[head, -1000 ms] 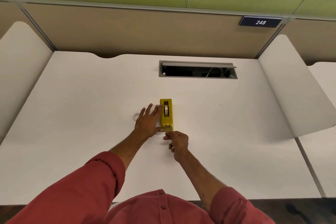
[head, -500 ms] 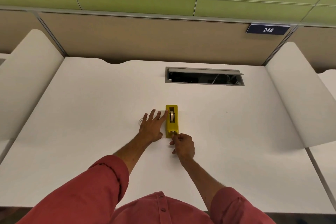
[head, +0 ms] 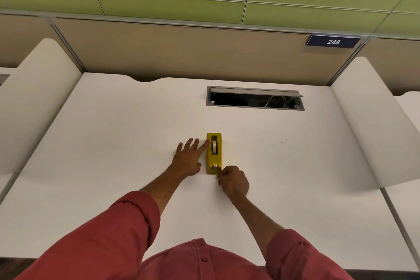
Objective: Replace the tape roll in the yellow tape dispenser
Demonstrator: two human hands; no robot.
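Note:
A yellow tape dispenser (head: pixel 213 161) lies lengthwise on the white desk (head: pixel 295 166), with a tape roll (head: pixel 214 146) seated in its well. My left hand (head: pixel 188 159) rests flat on the desk against the dispenser's left side, fingers spread, index finger touching its upper edge. My right hand (head: pixel 232 180) is closed at the dispenser's near end, thumb and fingers pinching the tape end at the cutter. A clear ring, perhaps an empty core (head: pixel 174 152), peeks out just left of my left hand's fingers.
An open cable hatch (head: pixel 254 98) is set in the desk behind the dispenser. White curved dividers (head: pixel 372 125) rise on both sides, a tan partition stands at the back. The desk's front edge is close to my body.
My right hand has moved up from just below the dispenser to its near end and closed on the tape end. My left hand stays against the dispenser's side.

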